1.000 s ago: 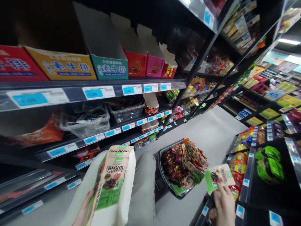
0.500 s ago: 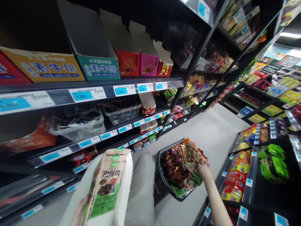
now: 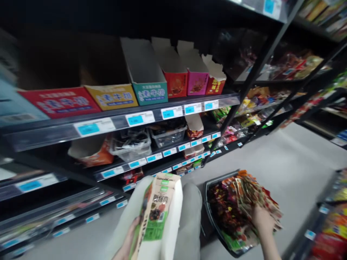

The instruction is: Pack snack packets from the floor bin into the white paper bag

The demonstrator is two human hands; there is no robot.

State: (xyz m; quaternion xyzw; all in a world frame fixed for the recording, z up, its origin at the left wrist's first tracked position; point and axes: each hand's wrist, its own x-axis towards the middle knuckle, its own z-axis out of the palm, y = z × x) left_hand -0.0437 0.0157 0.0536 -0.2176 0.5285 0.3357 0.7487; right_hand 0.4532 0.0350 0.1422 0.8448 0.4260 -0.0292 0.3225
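My left hand [image 3: 127, 243] grips a stack of beige-and-green snack packets [image 3: 155, 213] held upright against a white sleeve at the bottom centre. My right hand [image 3: 261, 220] reaches down into a black basket [image 3: 210, 220] on the floor, heaped with snack packets [image 3: 245, 196]. Its fingers rest among the packets and are mostly hidden, so I cannot make out a grip. My knee in light trousers [image 3: 189, 213] lies between the two hands.
A black shelf unit [image 3: 151, 115] runs along the left with coloured display boxes [image 3: 153, 92], blue price tags and clear tubs [image 3: 132, 144]. More shelves of snacks [image 3: 332, 231] stand at the right. Grey floor [image 3: 292, 162] runs down the aisle.
My right hand went from holding a green packet up by the right shelf down into the basket and no longer shows that packet. The view swung left. The left hand's stack stayed put.
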